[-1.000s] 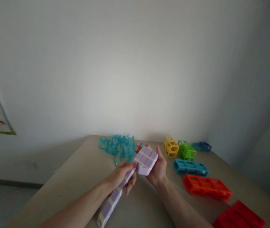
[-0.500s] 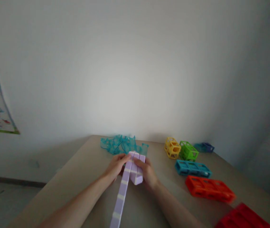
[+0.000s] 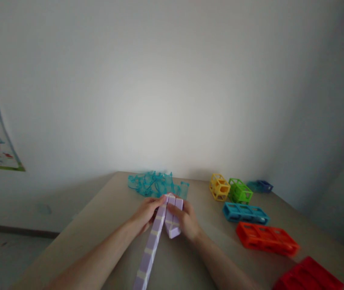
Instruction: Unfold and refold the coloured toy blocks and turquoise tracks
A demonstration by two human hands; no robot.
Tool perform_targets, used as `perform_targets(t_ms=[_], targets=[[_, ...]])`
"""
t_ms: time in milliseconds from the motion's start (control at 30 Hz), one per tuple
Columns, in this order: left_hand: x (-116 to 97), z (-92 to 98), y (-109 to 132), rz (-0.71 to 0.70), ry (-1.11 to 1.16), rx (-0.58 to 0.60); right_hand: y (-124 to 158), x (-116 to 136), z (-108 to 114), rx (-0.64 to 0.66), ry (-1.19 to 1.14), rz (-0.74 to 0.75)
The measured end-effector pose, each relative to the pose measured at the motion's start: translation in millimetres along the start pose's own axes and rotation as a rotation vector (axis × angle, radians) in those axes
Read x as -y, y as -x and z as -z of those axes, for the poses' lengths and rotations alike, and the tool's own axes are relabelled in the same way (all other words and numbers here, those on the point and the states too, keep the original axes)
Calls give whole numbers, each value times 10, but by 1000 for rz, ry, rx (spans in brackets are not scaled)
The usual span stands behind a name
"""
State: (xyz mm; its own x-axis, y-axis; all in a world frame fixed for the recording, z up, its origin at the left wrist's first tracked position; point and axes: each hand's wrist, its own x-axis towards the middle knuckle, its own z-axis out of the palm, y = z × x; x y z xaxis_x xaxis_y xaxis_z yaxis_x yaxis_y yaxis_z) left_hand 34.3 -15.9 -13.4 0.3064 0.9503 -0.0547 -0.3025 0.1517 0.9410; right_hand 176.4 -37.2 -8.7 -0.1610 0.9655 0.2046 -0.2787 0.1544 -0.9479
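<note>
Both hands grip a lilac segmented strip [image 3: 151, 245] with pale bands, its far end folded into blocks lying side by side. My left hand [image 3: 147, 209] is closed on the left side near the fold, thumb on top. My right hand [image 3: 186, 216] wraps the folded blocks from the right, its thumb pressed across them. The long unfolded tail of the strip runs down between my forearms and out of the bottom of the view. The undersides of both hands and some fingertips are hidden.
Beyond the hands lies a heap of translucent teal pieces [image 3: 152, 184]. Along the right stand yellow [image 3: 219, 187] and green open frames [image 3: 240, 191], a dark blue piece [image 3: 264, 186], and blue [image 3: 246, 213], orange [image 3: 267, 238] and red frame blocks [image 3: 309, 276]. A wall rises behind the table [image 3: 105, 201].
The folded blocks have turned slightly and shifted a little left, and the strip's tail has swung left. My right thumb has moved left across the blocks. Both hands keep their grip.
</note>
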Motion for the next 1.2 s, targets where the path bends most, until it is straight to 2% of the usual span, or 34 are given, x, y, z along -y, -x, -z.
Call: perform_targets(t_ms=[100, 200, 333, 467, 600, 667, 767, 867, 933, 1000, 1067, 1200], targets=[[-33, -5, 13, -66, -113, -35, -27, -4, 5, -55, -58, -92], [-41, 1, 11, -88, -273, -75, -60, 14, 36, -44, -85, -175], [-8, 26, -5, -61, -409, -62, -80, 65, 113, 10, -86, -284], [30, 38, 2, 36, -485, -20, -63, 85, 212, 35, -72, -422], [37, 34, 25, 85, -587, -4, -46, 102, 282, 23, -63, -472], [25, 29, 32, 90, -517, 9, -49, 127, 281, 6, -79, -455], [-13, 19, 31, 102, -266, 48, -58, 175, 240, 35, -160, -393], [-52, 25, 14, 155, -81, 103, -45, 202, 186, 95, -182, -196], [-65, 37, 2, 224, -20, 141, -30, 200, 161, 105, -63, -30], [-67, 44, 1, 298, 3, 179, -22, 185, 150, 76, 82, 83], [-63, 35, 18, 333, -22, 217, -27, 158, 156, 22, 165, 122], [-67, -19, 89, 198, -154, 322, -60, 82, 187, -5, 165, 48]])
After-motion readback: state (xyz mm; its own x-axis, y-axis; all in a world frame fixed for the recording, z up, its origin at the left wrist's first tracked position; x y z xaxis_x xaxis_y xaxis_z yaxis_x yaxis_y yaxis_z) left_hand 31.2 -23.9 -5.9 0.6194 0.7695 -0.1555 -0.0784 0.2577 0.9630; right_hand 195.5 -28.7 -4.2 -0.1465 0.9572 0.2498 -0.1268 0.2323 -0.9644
